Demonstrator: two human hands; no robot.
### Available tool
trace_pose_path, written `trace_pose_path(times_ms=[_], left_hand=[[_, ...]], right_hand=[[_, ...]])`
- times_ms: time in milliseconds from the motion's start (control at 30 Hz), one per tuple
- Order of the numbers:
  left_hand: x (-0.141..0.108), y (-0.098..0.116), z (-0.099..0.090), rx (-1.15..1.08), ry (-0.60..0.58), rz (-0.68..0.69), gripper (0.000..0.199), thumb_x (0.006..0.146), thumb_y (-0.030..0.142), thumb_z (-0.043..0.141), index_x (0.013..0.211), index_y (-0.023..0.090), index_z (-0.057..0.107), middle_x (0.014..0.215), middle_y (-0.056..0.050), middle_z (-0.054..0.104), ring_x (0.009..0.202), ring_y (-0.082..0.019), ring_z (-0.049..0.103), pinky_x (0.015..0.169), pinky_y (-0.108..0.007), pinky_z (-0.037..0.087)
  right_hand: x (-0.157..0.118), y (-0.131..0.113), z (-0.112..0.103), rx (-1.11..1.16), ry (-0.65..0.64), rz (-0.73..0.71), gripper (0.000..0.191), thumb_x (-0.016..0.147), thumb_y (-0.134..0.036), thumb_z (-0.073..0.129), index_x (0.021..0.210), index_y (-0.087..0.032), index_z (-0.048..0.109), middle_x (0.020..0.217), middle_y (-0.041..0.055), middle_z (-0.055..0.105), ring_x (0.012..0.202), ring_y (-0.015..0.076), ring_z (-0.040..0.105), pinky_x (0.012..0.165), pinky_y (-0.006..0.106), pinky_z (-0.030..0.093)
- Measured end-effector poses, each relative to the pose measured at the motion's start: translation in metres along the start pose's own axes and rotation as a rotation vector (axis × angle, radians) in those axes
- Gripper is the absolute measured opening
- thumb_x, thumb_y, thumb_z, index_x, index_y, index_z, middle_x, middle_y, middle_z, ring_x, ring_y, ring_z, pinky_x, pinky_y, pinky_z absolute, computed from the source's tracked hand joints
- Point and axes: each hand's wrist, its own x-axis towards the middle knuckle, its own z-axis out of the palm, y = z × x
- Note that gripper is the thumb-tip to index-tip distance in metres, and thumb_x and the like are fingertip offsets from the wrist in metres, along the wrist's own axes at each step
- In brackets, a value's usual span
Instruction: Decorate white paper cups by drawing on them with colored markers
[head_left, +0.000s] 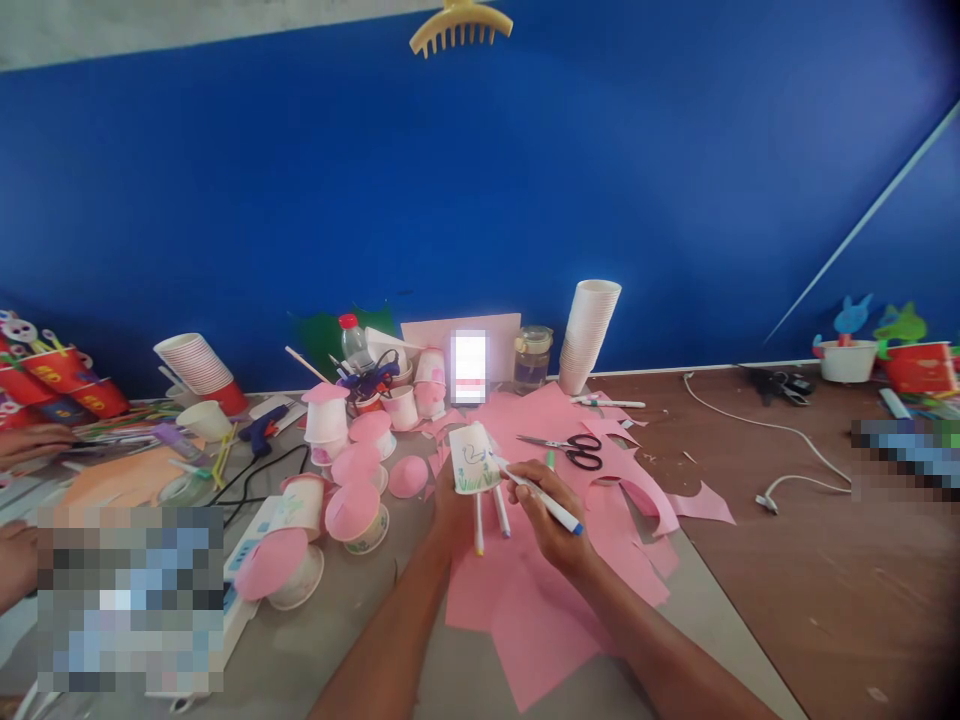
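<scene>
The cup (471, 462) hides the fingers of the left hand (448, 492), which grips it, and the tops of two pens (479, 528); a bright screen (469, 366) is pixelated. The cup sits between the hands, over pink paper (551, 640). The right hand (559, 492) grasps a marker (561, 514), its tip at the cup; contact is unclear.

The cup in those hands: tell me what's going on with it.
A person holds the white paper cup in the left hand and a blue-ended marker in the right hand, its tip at the cup's side. That side bears dark looping lines above green, grass-like marks. Below, pink paper covers part of the table, with scissors lying on it.
</scene>
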Motion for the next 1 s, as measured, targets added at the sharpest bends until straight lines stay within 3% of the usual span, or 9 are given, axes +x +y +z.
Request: trace_pose_path(times_ms=[367,1000], left_hand=[[-0.0025,-0.0058,-0.0014,-0.207,-0.061,-0.001,0.007,0.064,0.015,0.069,0.065,0.020,0.064,0.065,-0.002,0.069,0.063,-0.019,0.060,0.062,-0.029,0.049],[0.0002,-0.0100,-0.0036,-0.133,0.018,-0.018,0.010,0.062,0.018,0.072,0.065,0.018,0.063,0.064,0.001,0.065,0.060,-0.015,0.054,0.057,-0.026,0.044]], right_hand=[[-0.0015,0.0046,-0.0003,-0.017,-0.011,-0.005,0.017,0.097,-0.030,0.055,0.106,-0.025,0.068,0.085,0.0034,0.067,0.069,0.0149,0.063,0.063,0.028,0.054],[-0.0022,0.0038,0.0019,-0.013,-0.013,0.005,0.018,0.097,-0.032,0.054,0.105,-0.024,0.068,0.079,0.0025,0.066,0.066,0.0143,0.061,0.061,0.027,0.054]])
